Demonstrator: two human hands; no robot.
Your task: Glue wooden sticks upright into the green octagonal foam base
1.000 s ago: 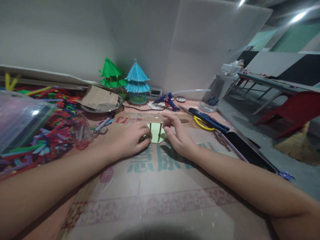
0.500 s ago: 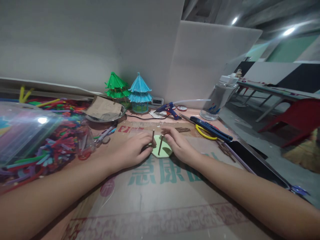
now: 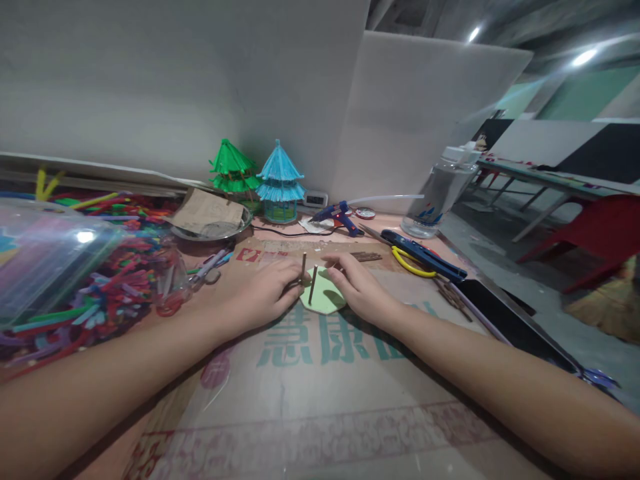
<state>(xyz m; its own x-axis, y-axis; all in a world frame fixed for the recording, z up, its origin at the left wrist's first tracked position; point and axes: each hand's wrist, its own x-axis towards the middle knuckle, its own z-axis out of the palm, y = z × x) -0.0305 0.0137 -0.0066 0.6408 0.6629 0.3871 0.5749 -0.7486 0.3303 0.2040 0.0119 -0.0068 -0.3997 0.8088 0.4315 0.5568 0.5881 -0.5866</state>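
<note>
Presently, in the head view, the left hand and the right hand are apart, set at opposite sides of a flat, pale green, many-sided plate. The plate lies on a brownish printed sheet with green characters and a reddish border. Two slim brown sticks rise from the plate area: the nearer stick leans slightly, while the farther stick stands beside the left fingertips, its lower end hidden. Whether the left fingers grip that stick or the plate's edge cannot be told. The right hand is curved at the plate's right edge; its contact is likewise unclear.

Beyond the hands, a bright green two-tiered roofed model stands beside a light blue two-tiered roofed model. To their right lies a blue glue gun, and farther right stands a clear bottle with a white cap. Noted at left: multicoloured fuzzy stems heaped around a transparent plastic box.
</note>
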